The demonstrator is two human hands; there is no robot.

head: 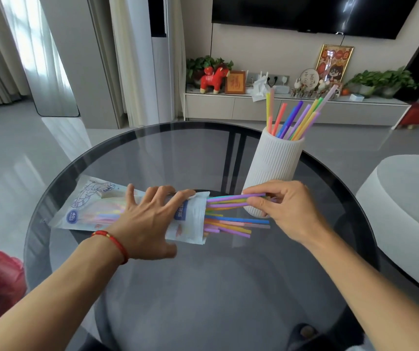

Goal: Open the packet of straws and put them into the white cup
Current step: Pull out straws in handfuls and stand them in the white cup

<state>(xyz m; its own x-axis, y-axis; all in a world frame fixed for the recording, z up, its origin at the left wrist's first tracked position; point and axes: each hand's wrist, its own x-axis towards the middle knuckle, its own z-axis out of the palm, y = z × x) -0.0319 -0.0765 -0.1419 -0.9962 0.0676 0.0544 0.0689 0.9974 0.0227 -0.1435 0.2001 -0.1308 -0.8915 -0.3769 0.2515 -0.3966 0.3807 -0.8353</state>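
Both hands are at work near the middle of the round glass desk [152,153]. The left hand [150,221] lies spread, fingers wide, flat on top of the packet of straws [86,206], pinning it to the glass without closing around it. The right hand [282,211] is pinched narrow on a small bunch of straws [231,201], thumb below and fingertips above, close to their free ends, just in front of the foot of the white cup [274,163].

The packet lies on its side, its sealed end toward the left edge of the desk and its open mouth toward the right. A fan of loose straws [233,224] sticks out of the mouth and rests on the glass. The ribbed white cup stands upright toward the far right edge and already holds a sheaf of straws [292,117] leaning against its rim.

These straws look very light, thin and slick, and likely bend or kink if squeezed hard, so a soft pinch near the ends seems right, with a straight pull along their length. The packet film is thin, soft and probably slides readily on glass, hence the flat press. The cup is tall and narrow; it may tip if knocked low, and the hand sits close beside its base.
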